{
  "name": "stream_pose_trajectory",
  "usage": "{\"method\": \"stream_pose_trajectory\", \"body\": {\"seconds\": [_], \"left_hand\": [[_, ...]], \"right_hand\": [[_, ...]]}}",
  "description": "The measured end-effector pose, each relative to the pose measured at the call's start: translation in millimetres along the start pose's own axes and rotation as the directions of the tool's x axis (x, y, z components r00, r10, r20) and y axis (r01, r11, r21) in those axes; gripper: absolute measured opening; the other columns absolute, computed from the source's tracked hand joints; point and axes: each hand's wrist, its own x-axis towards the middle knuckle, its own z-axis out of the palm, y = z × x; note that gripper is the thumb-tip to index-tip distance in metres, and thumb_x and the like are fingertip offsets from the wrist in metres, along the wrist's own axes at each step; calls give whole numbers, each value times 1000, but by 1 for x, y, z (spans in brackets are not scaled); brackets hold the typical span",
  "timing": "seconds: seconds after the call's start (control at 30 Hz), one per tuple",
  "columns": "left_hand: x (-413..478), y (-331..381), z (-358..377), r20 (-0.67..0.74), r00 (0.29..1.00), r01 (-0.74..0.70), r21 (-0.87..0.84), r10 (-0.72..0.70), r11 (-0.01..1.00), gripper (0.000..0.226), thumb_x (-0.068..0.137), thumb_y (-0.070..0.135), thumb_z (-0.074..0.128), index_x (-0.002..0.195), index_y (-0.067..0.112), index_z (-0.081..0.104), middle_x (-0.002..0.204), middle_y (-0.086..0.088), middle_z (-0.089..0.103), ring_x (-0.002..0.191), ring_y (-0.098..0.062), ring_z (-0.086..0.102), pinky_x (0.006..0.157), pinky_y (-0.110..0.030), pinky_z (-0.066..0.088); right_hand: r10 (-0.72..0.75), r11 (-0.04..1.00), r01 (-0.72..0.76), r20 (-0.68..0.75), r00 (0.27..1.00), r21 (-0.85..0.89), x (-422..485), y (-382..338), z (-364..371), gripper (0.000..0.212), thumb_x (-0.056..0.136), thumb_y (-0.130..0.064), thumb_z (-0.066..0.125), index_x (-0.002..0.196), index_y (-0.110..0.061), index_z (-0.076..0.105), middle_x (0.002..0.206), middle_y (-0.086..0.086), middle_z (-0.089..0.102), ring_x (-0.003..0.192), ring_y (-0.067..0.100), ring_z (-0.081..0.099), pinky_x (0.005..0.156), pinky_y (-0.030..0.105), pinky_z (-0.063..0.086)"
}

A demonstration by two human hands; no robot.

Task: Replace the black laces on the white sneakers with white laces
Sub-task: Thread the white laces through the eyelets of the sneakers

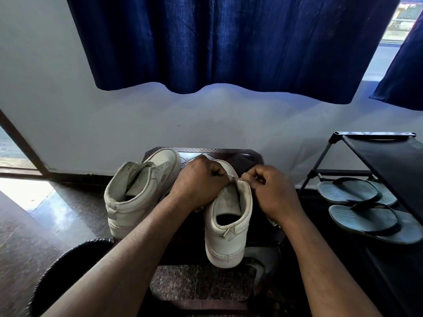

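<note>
Left hand (201,181) and right hand (272,191) both pinched the sneaker (226,227) between them — second sneaker (137,193) just left.

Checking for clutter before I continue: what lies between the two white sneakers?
The head view shows the left hand reaching in between the left sneaker and the right sneaker, whose upper it grips.

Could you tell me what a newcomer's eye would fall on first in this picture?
Most likely the two bare hands at the centre: the left hand and right hand both pinch the top front of a white leather high-top sneaker standing on a dark low stool. Next, the second white sneaker to its left, no laces showing, and the deep blue curtain hanging above.
</note>
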Motion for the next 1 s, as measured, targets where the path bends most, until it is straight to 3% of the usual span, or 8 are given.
{"method": "stream_pose_trajectory", "body": {"seconds": [0.1,0.17,0.3,0.43,0.53,0.7,0.87,1.0], "left_hand": [[-1,0,-2,0,1000,3,3,-3,1000,25,88,41,75,66,31,70,92,7,62,82,-12,64,67,-26,43],[-1,1,-3,0,1000,2,-10,-2,1000,22,88,39,74,71,26,74,92,9,63,84,-11,64,70,-26,46],[-1,1,-3,-7,1000,12,-14,-13,1000,24,88,40,74,72,22,75,89,7,66,81,-9,63,65,-25,42],[-2,3,-2,-28,1000,11,-12,-12,1000,31,88,40,75,69,16,73,73,2,64,71,-10,62,55,-22,36],[-1,1,-1,-39,999,14,-12,-14,1000,33,88,41,75,61,23,67,72,8,58,70,-9,57,57,-23,35],[-3,2,-3,-58,998,-27,-67,23,997,28,89,39,76,67,23,70,90,8,60,86,-11,61,73,-28,46],[-1,-2,-11,-28,1000,-1,-174,-4,985,39,92,37,75,66,9,70,74,-12,67,63,-24,63,63,-33,50],[-2,-5,-20,33,991,135,-410,-133,902,37,95,32,74,76,0,70,62,-6,59,47,-9,49,47,-16,41]], "right_hand": [[103,991,-81,-232,967,103,5,2,-9,21,96,-21,69,76,-27,70,92,1,67,77,7,59,77,27,40],[239,921,-110,-319,917,375,6,2,-16,27,102,-22,60,76,-24,66,89,9,73,72,11,62,70,30,41],[421,630,-181,-137,896,755,-2,-15,-6,22,110,-18,44,91,-14,55,72,2,75,54,9,58,47,22,33],[124,961,-57,-239,963,270,-4,-15,2,5,101,-22,62,102,-18,59,76,-14,63,63,-5,54,65,21,41],[49,998,-50,-31,998,-32,-3,-9,-1,12,95,-36,71,92,-25,71,86,-14,71,81,1,61,74,23,43],[46,995,-37,90,995,-97,-5,-5,-4,25,95,-36,73,72,-27,67,73,-11,67,72,3,59,70,27,45],[58,994,-76,-204,977,-83,0,-1,-6,21,100,-30,65,86,-15,72,89,7,72,86,27,65,75,36,47],[72,995,-93,-331,941,-46,1,1,-15,23,102,-29,60,85,-15,67,91,7,63,78,22,56,68,31,30]]}}
